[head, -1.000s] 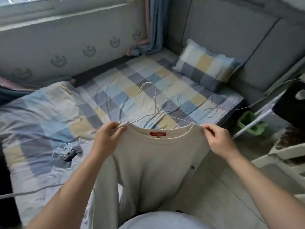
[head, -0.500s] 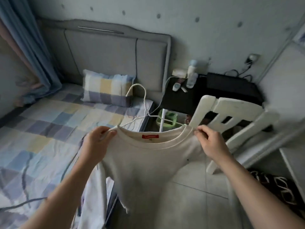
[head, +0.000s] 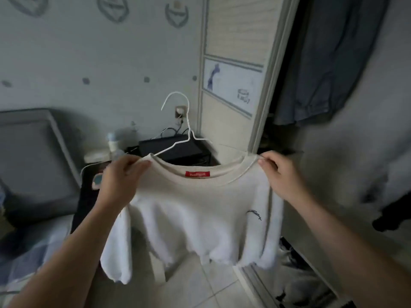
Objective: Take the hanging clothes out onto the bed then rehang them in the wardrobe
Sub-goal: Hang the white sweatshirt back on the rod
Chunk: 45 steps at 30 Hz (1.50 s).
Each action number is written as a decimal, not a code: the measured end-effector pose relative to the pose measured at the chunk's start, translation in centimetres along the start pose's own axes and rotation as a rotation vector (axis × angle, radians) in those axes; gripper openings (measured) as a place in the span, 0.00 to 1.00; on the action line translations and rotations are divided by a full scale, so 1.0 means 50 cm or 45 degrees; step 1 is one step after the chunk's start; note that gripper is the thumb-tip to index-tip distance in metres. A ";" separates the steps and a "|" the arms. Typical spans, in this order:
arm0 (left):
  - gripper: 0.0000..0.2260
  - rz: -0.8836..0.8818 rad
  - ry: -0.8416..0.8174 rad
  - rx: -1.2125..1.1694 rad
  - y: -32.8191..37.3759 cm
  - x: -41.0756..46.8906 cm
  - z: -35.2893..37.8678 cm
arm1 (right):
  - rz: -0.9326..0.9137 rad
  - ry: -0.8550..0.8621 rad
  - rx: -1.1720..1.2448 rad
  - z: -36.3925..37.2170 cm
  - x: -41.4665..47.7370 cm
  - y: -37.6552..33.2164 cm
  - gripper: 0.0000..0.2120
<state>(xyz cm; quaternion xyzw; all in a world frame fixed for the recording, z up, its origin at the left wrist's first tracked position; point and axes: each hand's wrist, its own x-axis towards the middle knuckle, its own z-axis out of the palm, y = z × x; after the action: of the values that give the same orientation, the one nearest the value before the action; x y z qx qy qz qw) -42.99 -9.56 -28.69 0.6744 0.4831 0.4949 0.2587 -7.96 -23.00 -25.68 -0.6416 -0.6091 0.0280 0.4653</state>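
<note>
The left hand (head: 120, 177) and right hand (head: 283, 176) each pinched a shoulder of the sweater (head: 195, 210), held up on its hanger (head: 188, 123); the door edge (head: 266, 85) rose just behind. The wardrobe opening (head: 289, 96) lay rightward.

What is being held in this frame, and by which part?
A cream sweater on a white wire hanger: the left hand grips one shoulder, the right hand the other.
</note>
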 end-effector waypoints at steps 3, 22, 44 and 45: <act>0.09 0.133 -0.094 -0.139 0.061 0.125 0.118 | 0.024 0.171 -0.146 -0.091 0.068 0.023 0.05; 0.05 0.783 -0.549 -0.727 0.658 0.522 0.817 | 0.224 0.856 -1.143 -0.616 0.257 0.018 0.08; 0.09 1.216 -0.474 -1.010 1.326 0.615 1.199 | 0.474 1.096 -1.790 -0.920 0.500 -0.132 0.11; 0.09 1.236 -0.473 -1.020 1.350 0.619 1.213 | 0.486 1.116 -1.829 -0.929 0.516 -0.134 0.11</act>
<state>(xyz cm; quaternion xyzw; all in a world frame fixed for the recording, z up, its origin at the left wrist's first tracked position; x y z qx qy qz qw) 40.71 -0.61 17.23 0.7415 -0.1507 0.5724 0.3161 21.59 -29.50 18.52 -0.8246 -0.1267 -0.5364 0.1273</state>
